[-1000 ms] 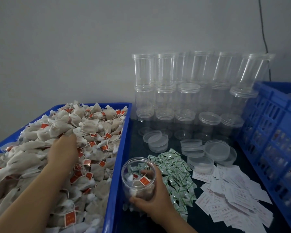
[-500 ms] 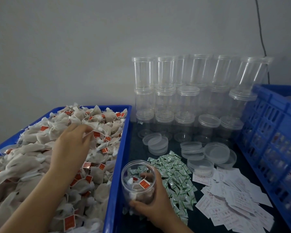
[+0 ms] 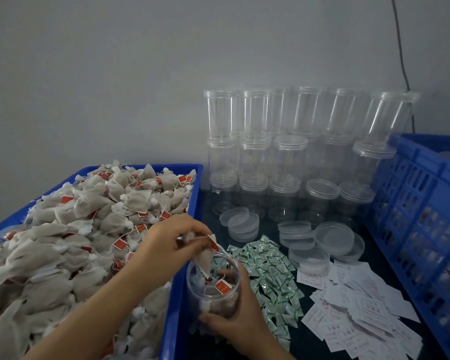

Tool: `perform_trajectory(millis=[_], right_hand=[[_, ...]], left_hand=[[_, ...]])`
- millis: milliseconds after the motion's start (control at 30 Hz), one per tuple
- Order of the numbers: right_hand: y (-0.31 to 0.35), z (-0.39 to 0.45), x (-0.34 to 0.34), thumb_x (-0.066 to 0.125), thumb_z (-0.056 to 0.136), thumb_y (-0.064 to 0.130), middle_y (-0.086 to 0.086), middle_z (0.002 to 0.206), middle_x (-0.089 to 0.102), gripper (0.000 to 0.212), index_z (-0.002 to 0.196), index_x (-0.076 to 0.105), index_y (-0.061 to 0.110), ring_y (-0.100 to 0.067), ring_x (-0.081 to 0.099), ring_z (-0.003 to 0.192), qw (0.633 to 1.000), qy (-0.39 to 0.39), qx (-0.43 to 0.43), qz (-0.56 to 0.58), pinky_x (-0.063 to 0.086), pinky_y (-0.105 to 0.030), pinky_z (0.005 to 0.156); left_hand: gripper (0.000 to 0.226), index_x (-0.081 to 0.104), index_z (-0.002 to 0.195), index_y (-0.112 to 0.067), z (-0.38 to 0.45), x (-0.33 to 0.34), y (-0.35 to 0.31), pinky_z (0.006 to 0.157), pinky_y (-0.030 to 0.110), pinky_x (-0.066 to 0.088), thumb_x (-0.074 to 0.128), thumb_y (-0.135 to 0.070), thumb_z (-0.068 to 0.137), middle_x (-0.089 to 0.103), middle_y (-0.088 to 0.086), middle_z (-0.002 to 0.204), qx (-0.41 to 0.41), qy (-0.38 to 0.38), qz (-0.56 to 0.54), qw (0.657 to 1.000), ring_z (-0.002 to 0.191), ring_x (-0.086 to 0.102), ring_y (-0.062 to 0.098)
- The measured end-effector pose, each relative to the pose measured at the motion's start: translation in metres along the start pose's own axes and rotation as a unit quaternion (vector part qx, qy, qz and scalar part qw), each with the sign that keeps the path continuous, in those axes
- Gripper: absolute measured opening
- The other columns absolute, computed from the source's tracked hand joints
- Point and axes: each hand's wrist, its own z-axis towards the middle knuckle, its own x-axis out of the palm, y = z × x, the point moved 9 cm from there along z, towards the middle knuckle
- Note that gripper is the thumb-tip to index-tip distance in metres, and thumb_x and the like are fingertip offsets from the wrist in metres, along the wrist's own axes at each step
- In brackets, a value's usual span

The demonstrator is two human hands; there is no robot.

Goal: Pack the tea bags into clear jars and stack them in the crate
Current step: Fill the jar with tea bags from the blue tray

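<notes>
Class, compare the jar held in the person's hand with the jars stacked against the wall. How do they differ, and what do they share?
The held jar is open-topped; many of the stacked jars carry lids. The held jar contains tea bags; the stacked jars look empty. The right hand grips the held jar, tilted; most stacked jars stand upright. Both are clear, round plastic.

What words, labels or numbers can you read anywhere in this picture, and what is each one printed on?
None can be read.
Red tags on the tea bags: light marks, too blurred.
White paper slips: reddish print, too small.
Green and white sachets: print too small.
Clear jars, lids and blue crate: no text visible.
</notes>
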Motion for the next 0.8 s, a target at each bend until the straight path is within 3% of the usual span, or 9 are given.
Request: perform_trajectory(millis=[133,233,400,533,667,800], right_hand=[[0.004,0.002,0.001,0.092,0.06,0.027,0.013,0.128,0.059,0.095,0.134,0.039,0.054,-0.019,0.063,0.116,1.0,0.002,-0.013,-0.002,0.057,-0.04,0.089],[0.004,0.003,0.0,0.091,0.063,0.023,0.0,0.133,0.059,0.097,0.142,0.037,0.041,-0.025,0.061,0.12,1.0,-0.001,-0.017,0.002,0.054,-0.049,0.094],[-0.003,0.002,0.0,0.092,0.059,0.036,0.011,0.132,0.056,0.103,0.141,0.033,0.051,-0.02,0.061,0.12,1.0,0.0,0.002,-0.008,0.056,-0.046,0.092],[-0.003,0.002,0.0,0.092,0.058,0.037,0.014,0.129,0.056,0.102,0.139,0.033,0.056,-0.018,0.062,0.119,1.0,-0.004,0.002,-0.017,0.056,-0.044,0.091],[-0.003,0.002,0.0,0.091,0.055,0.055,0.012,0.131,0.055,0.107,0.143,0.031,0.051,-0.017,0.061,0.119,1.0,-0.006,0.012,-0.024,0.056,-0.044,0.091],[-0.003,0.003,-0.001,0.091,0.055,0.055,0.006,0.133,0.056,0.108,0.144,0.03,0.049,-0.021,0.062,0.119,1.0,-0.007,0.012,-0.028,0.055,-0.049,0.092]], left_hand=[[0.022,0.071,0.089,-0.029,-0.003,0.013,-0.004,0.073,0.019,0.053,0.074,-0.009,0.079,0.066,-0.016,0.087,0.043,0.052,0.009,0.998,0.084,0.064,0.003],[0.012,0.075,0.092,-0.016,-0.005,0.025,-0.008,0.075,0.019,0.052,0.074,-0.009,0.081,0.067,-0.011,0.089,0.094,0.098,0.053,0.989,0.083,0.063,0.002],[0.012,0.071,0.1,-0.023,-0.011,0.044,0.0,0.082,0.024,0.05,0.065,-0.022,0.09,0.061,-0.014,0.098,0.092,0.183,0.124,0.971,0.089,0.059,0.001],[0.017,0.069,0.107,-0.025,-0.012,0.05,-0.001,0.083,0.017,0.046,0.057,-0.027,0.094,0.06,-0.014,0.106,0.093,0.213,0.17,0.958,0.092,0.056,-0.001],[0.024,0.066,0.113,-0.028,-0.015,0.061,-0.001,0.087,0.019,0.045,0.048,-0.031,0.098,0.058,-0.015,0.114,0.093,0.27,0.213,0.934,0.101,0.054,0.0],[0.031,0.066,0.112,-0.023,-0.02,0.076,-0.001,0.09,0.025,0.044,0.04,-0.036,0.101,0.063,-0.01,0.111,0.101,0.332,0.246,0.905,0.101,0.056,0.004]])
